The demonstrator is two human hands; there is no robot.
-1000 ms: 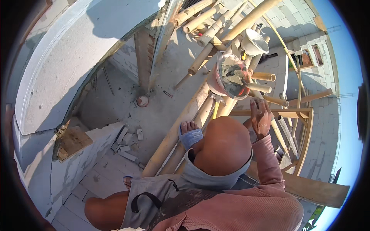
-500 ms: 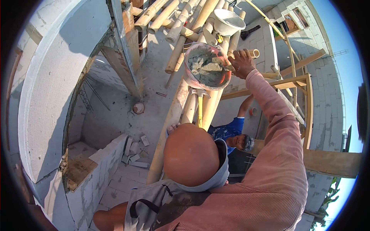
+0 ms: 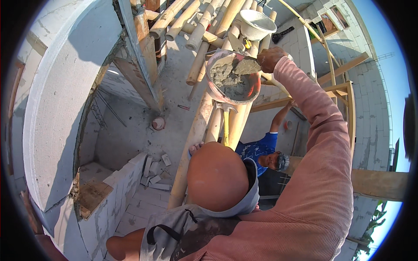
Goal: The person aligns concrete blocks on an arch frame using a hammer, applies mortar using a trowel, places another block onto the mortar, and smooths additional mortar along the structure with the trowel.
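Observation:
My right hand (image 3: 271, 58) is closed round the handle of a trowel (image 3: 246, 66), whose blade carries grey mortar over the right half of a pink-red bucket (image 3: 210, 85). More wet mortar (image 3: 224, 76) lies in the bucket, which stands on bamboo poles (image 3: 193, 152). Just below the bucket, a hammer (image 3: 226, 126) with a yellow handle lies along the poles. Above it, a white tub (image 3: 257, 22) rests among the poles. My left hand is not in view. My bare knee (image 3: 215, 174) is below the hammer.
A co-worker (image 3: 261, 145) in blue is below the poles at the right, an arm raised to a wooden beam. A white block wall (image 3: 61, 108) curves along the left, above a drop to a concrete floor (image 3: 172, 135) with broken blocks (image 3: 154, 174). A timber frame (image 3: 348, 113) stands right.
My right hand has moved up to the bucket, and the trowel blade has since turned with mortar on it. The view has shifted and the co-worker has appeared, hand now at the beam.

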